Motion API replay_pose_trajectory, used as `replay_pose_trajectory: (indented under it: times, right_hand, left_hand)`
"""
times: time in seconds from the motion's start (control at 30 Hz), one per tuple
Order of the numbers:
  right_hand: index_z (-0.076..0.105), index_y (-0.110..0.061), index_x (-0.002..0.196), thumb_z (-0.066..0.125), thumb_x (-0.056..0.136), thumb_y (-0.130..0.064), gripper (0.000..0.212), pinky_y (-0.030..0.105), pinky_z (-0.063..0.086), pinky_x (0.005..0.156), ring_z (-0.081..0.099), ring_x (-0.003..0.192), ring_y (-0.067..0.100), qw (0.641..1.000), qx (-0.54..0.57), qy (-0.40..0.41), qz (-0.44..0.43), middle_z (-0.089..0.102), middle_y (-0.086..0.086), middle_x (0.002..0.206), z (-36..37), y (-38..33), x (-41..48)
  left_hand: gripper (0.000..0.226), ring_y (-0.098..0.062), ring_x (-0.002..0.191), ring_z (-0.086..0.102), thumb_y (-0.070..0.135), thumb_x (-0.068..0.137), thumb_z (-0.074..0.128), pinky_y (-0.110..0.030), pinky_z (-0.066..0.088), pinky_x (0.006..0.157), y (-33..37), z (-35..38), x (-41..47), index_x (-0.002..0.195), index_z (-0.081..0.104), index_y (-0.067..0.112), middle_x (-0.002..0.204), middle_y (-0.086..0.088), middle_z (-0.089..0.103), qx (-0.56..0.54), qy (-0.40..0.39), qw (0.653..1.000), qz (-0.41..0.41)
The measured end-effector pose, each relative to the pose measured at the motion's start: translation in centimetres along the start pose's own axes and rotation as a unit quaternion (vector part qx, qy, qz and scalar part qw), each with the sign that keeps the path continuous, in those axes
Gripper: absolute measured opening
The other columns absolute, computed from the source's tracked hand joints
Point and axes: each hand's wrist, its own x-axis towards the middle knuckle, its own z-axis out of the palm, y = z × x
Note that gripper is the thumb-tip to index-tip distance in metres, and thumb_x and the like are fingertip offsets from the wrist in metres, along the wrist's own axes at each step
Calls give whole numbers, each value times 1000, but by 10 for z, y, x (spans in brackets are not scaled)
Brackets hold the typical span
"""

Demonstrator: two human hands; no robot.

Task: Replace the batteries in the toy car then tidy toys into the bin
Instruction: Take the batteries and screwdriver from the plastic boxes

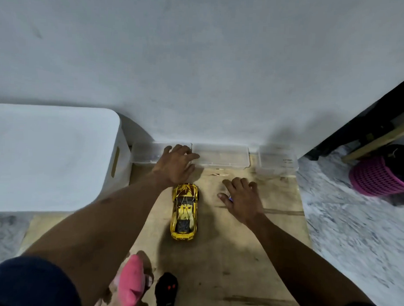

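Reaching forward over a wooden board (215, 256) on the floor, both hands are out: left hand (176, 164) spread, fingers resting on the edge of a clear plastic box (146, 153) by the wall; right hand (241, 199) spread too, with something small and bluish under the thumb, cannot tell what. Gold toy car (184, 211) sits on the board between the hands, just below the left one. White storage bin (52, 156) stands at far left. Black remote control (166, 291) and pink plush toy (131, 283) lie near the bottom edge.
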Motion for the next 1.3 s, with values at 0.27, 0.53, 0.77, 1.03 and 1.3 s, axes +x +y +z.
replay_pose_trajectory:
  times: [0.27,0.53,0.77,1.03,1.3]
  right_hand:
    - [50,-27,133,31,97,-56,51,45,44,87,51,114,26,999,45,-13,18,56,2,126,-1,-3,-3]
    - [61,-23,122,46,91,-51,45,42,41,91,55,111,22,987,137,87,11,61,-1,120,-32,-14,9]
    - [66,-19,107,59,81,-30,29,40,45,83,60,98,25,973,156,68,-156,64,2,106,-75,-82,105]
    - [59,-11,118,74,78,-26,45,41,53,79,59,101,33,985,25,-56,-159,61,12,112,-84,-122,145]
    - [44,-10,136,65,87,-20,54,45,51,87,48,120,33,989,37,-61,-133,52,14,130,-84,-130,141]
  left_hand:
    - [53,-24,132,43,48,97,29,-49,29,110,-20,-6,-23,141,50,27,139,-4,52,15,-8,998,-64]
    - [69,-29,135,35,36,84,61,-52,35,109,-33,-30,-31,147,38,22,144,-6,41,29,-67,984,-162]
    - [89,-33,131,33,19,76,77,-48,38,106,-50,-27,-26,147,24,22,144,-11,28,64,-114,968,-214]
    - [71,-32,132,38,17,94,58,-36,36,107,-47,-31,-6,151,17,11,148,-17,31,258,-152,941,-159]
    - [68,-31,135,32,30,92,59,-48,34,109,-52,-35,-4,150,26,15,147,-11,32,279,-192,936,-98]
